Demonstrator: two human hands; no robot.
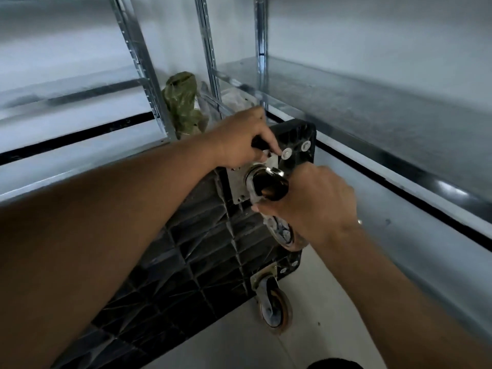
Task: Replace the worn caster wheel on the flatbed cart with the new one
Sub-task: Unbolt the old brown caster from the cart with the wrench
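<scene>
Our right hand (315, 206) curls round the glossy black caster wheel (274, 186), which sits against a flat grey metal plate (238, 182) at the far corner of the ribbed black plastic cart (186, 262). Just above, our left hand (239, 139) grips a black tool handle (259, 143).

Pale floor (306, 339); grey metal shelving (346, 102) along white wall (372, 30); green bag (183, 102) behind upright.

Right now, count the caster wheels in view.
3 caster wheels: one in the right hand; one below that hand; one at the cart's near corner. Others may be hidden.
</scene>
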